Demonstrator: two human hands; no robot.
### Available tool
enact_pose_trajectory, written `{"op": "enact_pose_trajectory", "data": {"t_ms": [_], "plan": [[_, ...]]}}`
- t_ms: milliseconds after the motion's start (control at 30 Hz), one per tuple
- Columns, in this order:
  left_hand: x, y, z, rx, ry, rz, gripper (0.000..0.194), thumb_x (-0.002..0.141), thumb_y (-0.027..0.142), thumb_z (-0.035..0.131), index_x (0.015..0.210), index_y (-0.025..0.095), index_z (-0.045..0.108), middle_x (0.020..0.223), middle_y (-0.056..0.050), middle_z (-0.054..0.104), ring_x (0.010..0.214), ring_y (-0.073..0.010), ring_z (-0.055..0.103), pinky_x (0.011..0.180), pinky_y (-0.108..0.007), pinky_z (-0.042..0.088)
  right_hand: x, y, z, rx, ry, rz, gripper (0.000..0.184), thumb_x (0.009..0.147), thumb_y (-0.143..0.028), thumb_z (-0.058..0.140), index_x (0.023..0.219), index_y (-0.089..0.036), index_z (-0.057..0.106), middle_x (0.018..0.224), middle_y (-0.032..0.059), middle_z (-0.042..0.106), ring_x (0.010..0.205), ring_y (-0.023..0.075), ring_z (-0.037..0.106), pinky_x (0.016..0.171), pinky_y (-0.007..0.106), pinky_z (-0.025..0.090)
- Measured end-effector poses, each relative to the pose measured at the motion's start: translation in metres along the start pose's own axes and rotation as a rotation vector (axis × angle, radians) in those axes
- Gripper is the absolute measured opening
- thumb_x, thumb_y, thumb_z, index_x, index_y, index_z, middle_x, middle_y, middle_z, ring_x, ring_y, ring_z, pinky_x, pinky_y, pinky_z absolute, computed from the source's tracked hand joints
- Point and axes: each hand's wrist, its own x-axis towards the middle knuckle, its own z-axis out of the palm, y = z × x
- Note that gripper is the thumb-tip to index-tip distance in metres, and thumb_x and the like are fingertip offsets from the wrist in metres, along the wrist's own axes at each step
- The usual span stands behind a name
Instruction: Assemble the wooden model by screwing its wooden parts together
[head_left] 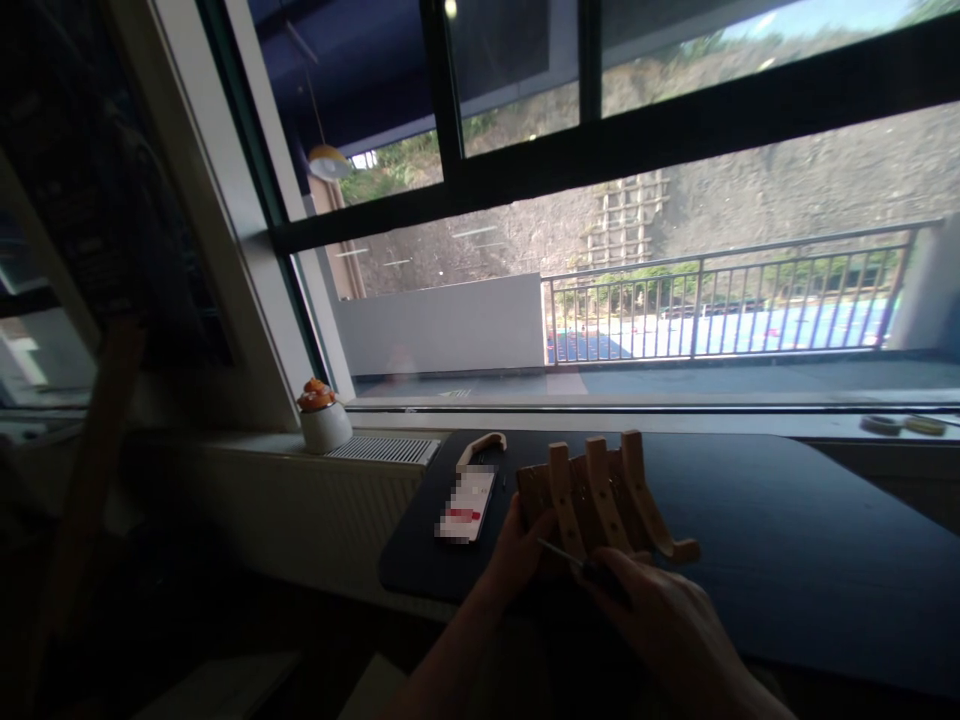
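Note:
A wooden hook rack (536,485) with three lighter wooden hooks (600,490) leans up at the near side of the dark table. My left hand (517,550) grips the rack's left edge, thumb over its front. In my right hand (656,605) is a screwdriver (559,551), its thin metal shaft pointing left toward my left thumb. The dark handle is mostly covered by my fingers. Whether the tip touches a screw is too dim to tell. Dark holes dot the hooks. One loose wooden hook (481,450) lies on the table beyond the phone.
A phone (469,505) with a lit screen lies left of the rack on the dark table (787,530). Beyond the table's left end, a white pot with an orange top (324,420) stands by the radiator (375,490). Tape-like rolls (922,425) sit on the sill at right.

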Motion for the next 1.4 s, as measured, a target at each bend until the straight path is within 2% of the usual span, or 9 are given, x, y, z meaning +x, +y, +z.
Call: {"op": "enact_pose_trajectory", "data": {"t_ms": [367, 500, 600, 733, 833, 967, 1133, 1233, 1400], "plan": [[0.003, -0.005, -0.003, 0.044, -0.009, 0.030, 0.048, 0.076, 0.044, 0.068, 0.113, 0.017, 0.057, 0.106, -0.010, 0.066, 0.101, -0.0279, 0.060, 0.086, -0.037, 0.048, 0.001, 0.002, -0.011, 0.016, -0.038, 0.002, 0.015, 0.087, -0.034, 0.051, 0.094, -0.029, 0.063, 0.083, -0.0019, 0.074, 0.074, 0.0214, 0.071, 0.057, 0.026, 0.044], [0.000, -0.004, -0.003, 0.080, -0.016, 0.008, 0.045, 0.078, 0.042, 0.066, 0.114, 0.018, 0.055, 0.111, -0.010, 0.065, 0.104, -0.0282, 0.059, 0.088, -0.039, 0.049, -0.006, 0.028, -0.037, 0.071, -0.019, 0.100, 0.021, 0.087, -0.038, 0.048, 0.103, -0.033, 0.059, 0.082, -0.0046, 0.074, 0.070, 0.0195, 0.071, 0.055, 0.025, 0.044], [-0.002, -0.001, 0.000, 0.078, -0.030, 0.000, 0.048, 0.073, 0.037, 0.073, 0.113, 0.018, 0.053, 0.109, -0.009, 0.066, 0.103, -0.0278, 0.061, 0.086, -0.039, 0.051, -0.008, 0.056, -0.056, -0.047, 0.050, 0.137, 0.022, 0.086, -0.042, 0.048, 0.102, -0.034, 0.061, 0.083, -0.0039, 0.074, 0.069, 0.0204, 0.070, 0.051, 0.026, 0.040], [-0.002, -0.002, 0.003, 0.030, -0.029, 0.019, 0.059, 0.062, 0.029, 0.082, 0.111, 0.019, 0.050, 0.106, -0.007, 0.067, 0.102, -0.0277, 0.062, 0.084, -0.038, 0.053, -0.003, 0.071, -0.064, -0.167, 0.179, -0.031, 0.022, 0.089, -0.040, 0.046, 0.100, -0.031, 0.063, 0.097, -0.0009, 0.072, 0.072, 0.0183, 0.070, 0.053, 0.026, 0.040], [-0.002, -0.002, 0.003, 0.025, -0.024, 0.016, 0.057, 0.063, 0.029, 0.081, 0.110, 0.019, 0.050, 0.104, -0.006, 0.068, 0.098, -0.0275, 0.064, 0.081, -0.039, 0.055, 0.004, 0.065, -0.064, -0.251, 0.235, -0.139, 0.025, 0.093, -0.038, 0.041, 0.097, -0.028, 0.063, 0.084, 0.0004, 0.070, 0.062, 0.0156, 0.067, 0.049, 0.026, 0.036], [-0.003, 0.000, 0.002, 0.008, -0.046, 0.007, 0.058, 0.063, 0.028, 0.081, 0.112, 0.020, 0.050, 0.104, -0.006, 0.068, 0.097, -0.0276, 0.065, 0.081, -0.039, 0.055, 0.012, 0.054, -0.066, -0.309, 0.208, -0.198, 0.022, 0.092, -0.031, 0.042, 0.090, -0.025, 0.063, 0.070, -0.0013, 0.064, 0.055, 0.0147, 0.064, 0.046, 0.025, 0.032], [0.000, -0.007, 0.001, -0.006, -0.064, 0.003, 0.059, 0.065, 0.029, 0.081, 0.113, 0.018, 0.049, 0.106, -0.008, 0.067, 0.099, -0.0279, 0.064, 0.081, -0.039, 0.055, 0.016, 0.051, -0.070, -0.346, 0.167, -0.206, 0.016, 0.091, -0.027, 0.046, 0.094, -0.025, 0.062, 0.070, -0.0022, 0.063, 0.056, 0.0144, 0.063, 0.047, 0.024, 0.031], [0.001, -0.009, 0.000, 0.001, -0.063, 0.019, 0.058, 0.064, 0.028, 0.081, 0.112, 0.018, 0.050, 0.106, -0.008, 0.067, 0.099, -0.0271, 0.063, 0.081, -0.038, 0.055, 0.019, 0.048, -0.074, -0.397, 0.147, -0.245, 0.009, 0.086, -0.019, 0.053, 0.088, -0.024, 0.061, 0.068, -0.0026, 0.060, 0.053, 0.0131, 0.060, 0.047, 0.024, 0.029], [-0.001, -0.006, 0.001, -0.044, -0.061, 0.034, 0.059, 0.063, 0.026, 0.081, 0.113, 0.020, 0.050, 0.106, -0.006, 0.067, 0.098, -0.0255, 0.064, 0.082, -0.037, 0.054, 0.033, 0.038, -0.080, -0.607, 0.124, -0.414, 0.024, 0.069, 0.002, 0.058, 0.080, -0.020, 0.059, 0.068, -0.0001, 0.058, 0.056, 0.0142, 0.057, 0.049, 0.027, 0.028]]}}
